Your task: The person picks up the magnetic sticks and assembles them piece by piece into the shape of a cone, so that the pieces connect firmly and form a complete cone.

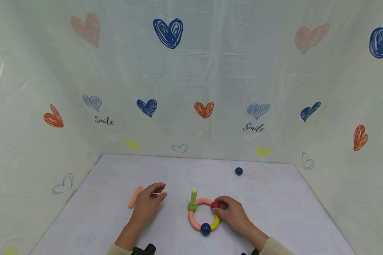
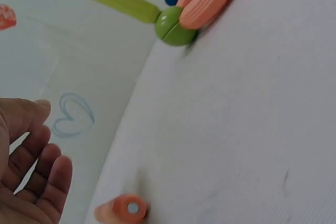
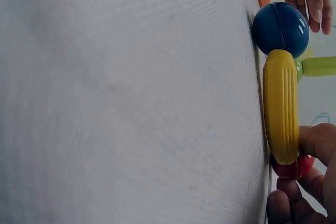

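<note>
Red ball (image 1: 215,204) pinched by R hand (image 1: 232,215), at top-right of toy ring (image 1: 194,221) on table (image 1: 274,205). Ring: orange arcs, yellow arc (image 1: 215,223), blue ball (image 1: 205,228), green ball w/ upright stick (image 1: 193,196). L hand (image 1: 146,205) relaxed, fingers loose, holds nothing; orange stick (image 1: 135,197) just beside it.
</note>
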The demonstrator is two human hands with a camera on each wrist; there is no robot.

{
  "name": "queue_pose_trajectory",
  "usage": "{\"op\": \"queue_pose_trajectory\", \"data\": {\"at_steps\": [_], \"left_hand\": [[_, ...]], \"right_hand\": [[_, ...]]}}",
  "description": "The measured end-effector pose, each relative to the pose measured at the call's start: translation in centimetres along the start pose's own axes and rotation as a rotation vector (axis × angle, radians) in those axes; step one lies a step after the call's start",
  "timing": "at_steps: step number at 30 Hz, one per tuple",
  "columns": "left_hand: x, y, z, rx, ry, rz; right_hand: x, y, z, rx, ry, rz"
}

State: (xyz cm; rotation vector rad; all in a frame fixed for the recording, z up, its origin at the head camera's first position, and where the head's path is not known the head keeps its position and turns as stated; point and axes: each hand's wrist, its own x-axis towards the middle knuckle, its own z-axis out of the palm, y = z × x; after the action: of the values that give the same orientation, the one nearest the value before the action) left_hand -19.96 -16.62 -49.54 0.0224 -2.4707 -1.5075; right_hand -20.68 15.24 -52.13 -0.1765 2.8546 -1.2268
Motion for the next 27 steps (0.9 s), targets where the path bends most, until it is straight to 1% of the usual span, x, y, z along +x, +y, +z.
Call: {"op": "queue_pose_trajectory", "data": {"at_steps": [2, 4, 6, 9, 11, 14, 17, 20, 23, 27], "left_hand": [[0.3, -0.5, -1.3, 0.007, 0.019, -0.01], [0.5, -1.1, -2.5, 0.037, 0.043, -0.018], [0.7, -1.7, -3.5, 0.084, 0.08, -0.013], [0.9, -2.5, -5.0, 0.148, 0.117, -0.015], [0.9, -2.9, -5.8, 0.171, 0.126, -0.035], [0.8, -3.4, -6.8, 0.183, 0.116, -0.085], [0.7, -3.5, -7.2, 0.176, 0.09, -0.127], [0.6, -3.7, -7.2, 0.175, 0.07, -0.149], [0.5, -3.8, -7.0, 0.18, 0.076, -0.146], [0.5, -4.0, -6.7, 0.186, 0.099, -0.114]], "right_hand": [[0.0, 0.0, 0.0, 0.002, 0.0, 0.002], [-0.1, -0.1, 0.0, 0.0, -0.004, 0.004], [-0.1, -0.2, -0.1, -0.004, -0.012, -0.001], [-0.1, -0.2, -0.1, -0.007, -0.037, -0.013], [-0.1, -0.2, -0.1, -0.017, -0.05, -0.026], [-0.1, -0.1, -0.1, -0.028, -0.054, -0.033], [-0.1, -0.1, -0.1, -0.048, -0.038, -0.033], [-0.1, 0.0, -0.1, -0.062, -0.016, -0.024], [-0.2, 0.1, -0.1, -0.073, 0.015, -0.013], [-0.4, 0.4, -0.3, -0.084, 0.062, 0.014]]}}
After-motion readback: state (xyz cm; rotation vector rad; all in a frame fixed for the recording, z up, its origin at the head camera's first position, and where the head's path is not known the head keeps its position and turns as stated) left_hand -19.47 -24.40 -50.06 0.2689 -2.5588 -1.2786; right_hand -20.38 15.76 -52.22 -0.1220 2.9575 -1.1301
